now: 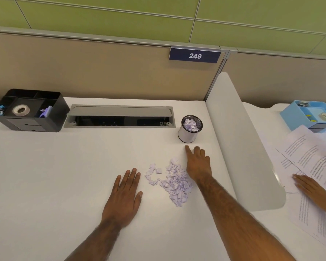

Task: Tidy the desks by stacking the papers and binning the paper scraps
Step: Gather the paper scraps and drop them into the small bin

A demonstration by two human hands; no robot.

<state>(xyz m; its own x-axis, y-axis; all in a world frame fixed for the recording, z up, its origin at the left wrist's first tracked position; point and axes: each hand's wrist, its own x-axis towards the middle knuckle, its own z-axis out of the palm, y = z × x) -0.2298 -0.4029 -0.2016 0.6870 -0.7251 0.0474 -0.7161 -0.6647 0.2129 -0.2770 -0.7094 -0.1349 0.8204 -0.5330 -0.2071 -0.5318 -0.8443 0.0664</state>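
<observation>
Hands: left hand [123, 196] flat, right hand [198, 162] relaxed; nothing is gripped
Between: scraps [174, 180]; bin [190, 129] beyond
Barrier: divider [241, 147] before papers [309, 162]

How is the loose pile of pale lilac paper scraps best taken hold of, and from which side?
Probably scoop the pile of pale lilac paper scraps from both sides, low along the white desk, closing on its dense right part. The bits are small and loose, so a pinch takes few. The left hand lies flat on its left, the right hand at its right edge.
</observation>
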